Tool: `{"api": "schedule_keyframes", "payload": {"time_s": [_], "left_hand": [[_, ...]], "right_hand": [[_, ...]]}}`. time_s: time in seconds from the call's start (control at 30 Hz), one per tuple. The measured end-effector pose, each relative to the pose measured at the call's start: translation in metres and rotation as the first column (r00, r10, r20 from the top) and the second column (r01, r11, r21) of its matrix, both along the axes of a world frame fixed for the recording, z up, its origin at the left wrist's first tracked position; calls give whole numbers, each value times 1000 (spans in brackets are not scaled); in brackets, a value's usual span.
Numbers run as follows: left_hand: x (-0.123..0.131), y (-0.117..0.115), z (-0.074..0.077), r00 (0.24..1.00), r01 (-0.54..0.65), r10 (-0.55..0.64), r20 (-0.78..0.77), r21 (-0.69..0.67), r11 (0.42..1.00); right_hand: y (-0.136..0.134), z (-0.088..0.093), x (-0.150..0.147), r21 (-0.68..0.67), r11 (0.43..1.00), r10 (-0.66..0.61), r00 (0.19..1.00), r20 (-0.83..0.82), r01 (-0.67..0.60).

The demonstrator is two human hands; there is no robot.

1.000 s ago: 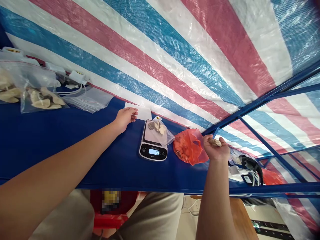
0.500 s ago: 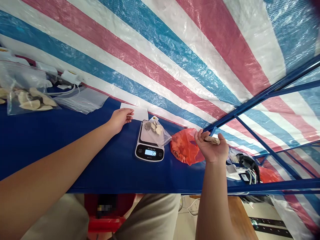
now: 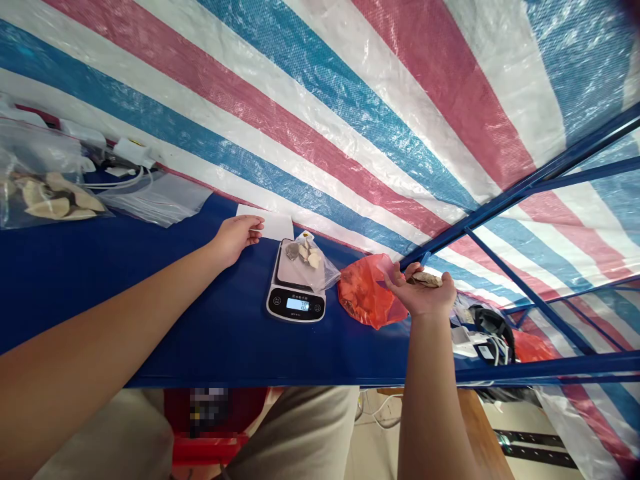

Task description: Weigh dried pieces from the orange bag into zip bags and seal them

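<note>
My left hand (image 3: 239,238) rests at the left end of a sheet of white paper (image 3: 275,225), fingers loosely bent and slightly apart, with nothing visible in them. To its right a white kitchen scale (image 3: 296,305) with a lit display bears a clear plastic bag (image 3: 325,270) holding several pale dried slices (image 3: 309,253) and a darker piece. Palm up, my right hand (image 3: 425,297) cradles pale, bark-like dried slices (image 3: 427,279) just right of a red plastic bag (image 3: 373,290). That bag's contents show only dimly.
On the left lie a clear bag of dried slices (image 3: 55,200), a stack of empty zip bags (image 3: 160,199) and white chargers (image 3: 133,152) with cables. Blue metal bars (image 3: 530,187) and a striped tarp (image 3: 300,120) enclose the blue table (image 3: 210,333). Black headphones (image 3: 493,323) lie at right.
My view has shifted slightly. The right hand has tilted a little, its slices still on the palm. Digits on the scale's display have changed. The left hand stays by the paper.
</note>
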State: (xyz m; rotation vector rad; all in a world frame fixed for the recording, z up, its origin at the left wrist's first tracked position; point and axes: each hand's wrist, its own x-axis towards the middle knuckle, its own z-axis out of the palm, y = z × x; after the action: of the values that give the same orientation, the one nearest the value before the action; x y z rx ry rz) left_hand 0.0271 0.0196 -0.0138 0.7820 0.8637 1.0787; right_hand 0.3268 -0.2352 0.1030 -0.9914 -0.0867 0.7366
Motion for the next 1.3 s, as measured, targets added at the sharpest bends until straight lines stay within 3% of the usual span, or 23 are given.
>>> {"api": "schedule_keyframes", "payload": {"time_s": [0.23, 0.37, 0.47, 0.53, 0.6, 0.63, 0.7, 0.73, 0.77, 0.93, 1.2, 1.3], "left_hand": [[1, 3, -5, 1000, 23, -23, -15, 12, 1000], [1, 3, -3, 999, 23, -22, -32, 15, 1000], [1, 0, 0, 998, 23, -21, -55, 27, 999], [3, -4, 0, 995, 39, -32, -92, 74, 996], [5, -9, -1, 988, 77, -57, -141, 146, 986], [7, -12, -1, 983, 101, -70, -170, 185, 978], [9, -17, -3, 967, 152, -88, -239, 267, 952], [10, -20, -4, 957, 180, -92, -275, 313, 933], [10, -21, -4, 947, 203, -88, -310, 362, 910], [10, -24, -6, 907, 290, -50, -418, 533, 795], [8, -28, -5, 872, 369, -86, -481, 534, 760], [8, -28, -4, 865, 365, -62, -498, 537, 760]], "right_hand": [[15, -9, 33, -291, 938, -119, 964, 236, 187], [22, -9, 28, -244, 926, -193, 916, 350, 289], [22, -9, 10, -224, 934, -137, 860, 491, 277], [20, -11, -8, -238, 947, -58, 842, 537, 216], [17, -14, -31, -330, 942, 153, 801, 578, 58], [15, -16, -43, -423, 905, 313, 752, 580, -51], [13, -21, -65, -611, 756, 600, 620, 506, -234], [12, -24, -75, -662, 694, 675, 579, 458, -285], [12, -28, -85, -670, 671, 696, 580, 423, -317], [19, -45, -115, -430, 782, 602, 724, 335, -452], [31, -60, -128, -378, 819, 557, 755, 345, -432], [34, -62, -132, -311, 875, 479, 761, 438, -372]]}}
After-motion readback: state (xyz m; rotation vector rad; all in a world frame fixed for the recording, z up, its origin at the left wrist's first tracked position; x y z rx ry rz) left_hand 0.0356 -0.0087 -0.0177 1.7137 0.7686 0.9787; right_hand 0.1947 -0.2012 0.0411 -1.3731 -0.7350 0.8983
